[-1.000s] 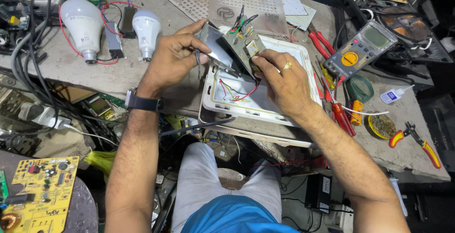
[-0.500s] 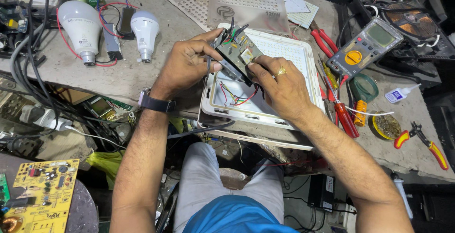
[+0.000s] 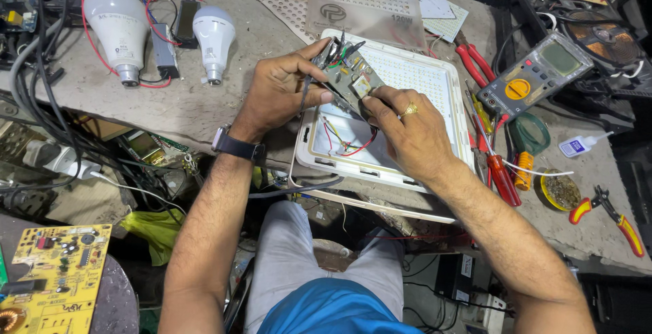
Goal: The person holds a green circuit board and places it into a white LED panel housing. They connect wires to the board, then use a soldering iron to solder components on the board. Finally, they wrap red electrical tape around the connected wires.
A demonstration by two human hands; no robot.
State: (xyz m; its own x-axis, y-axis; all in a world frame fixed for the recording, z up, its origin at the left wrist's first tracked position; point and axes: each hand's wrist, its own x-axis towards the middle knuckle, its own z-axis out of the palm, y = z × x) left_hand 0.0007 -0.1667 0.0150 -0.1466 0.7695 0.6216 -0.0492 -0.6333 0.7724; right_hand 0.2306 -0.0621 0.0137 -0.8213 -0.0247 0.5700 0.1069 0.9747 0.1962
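Above the white plastic floodlight housing [image 3: 435, 164], both hands hold a small green driver board [image 3: 352, 81], tilted, with red and green wires going down into the tray. Left hand [image 3: 278, 93] pinches its upper edge; right hand [image 3: 414, 137], wearing a gold ring, grips its lower corner. Two frosted bulbs [image 3: 214, 35] lie on the rough grey bench [image 3: 190, 103]; a multimeter [image 3: 533, 72] is right.

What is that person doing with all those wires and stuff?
A person at a messy workbench holds a small circuit board with both hands, the left hand and the right hand, above a white lamp housing. Red wires run inside it. Two bulbs and a multimeter lie nearby.
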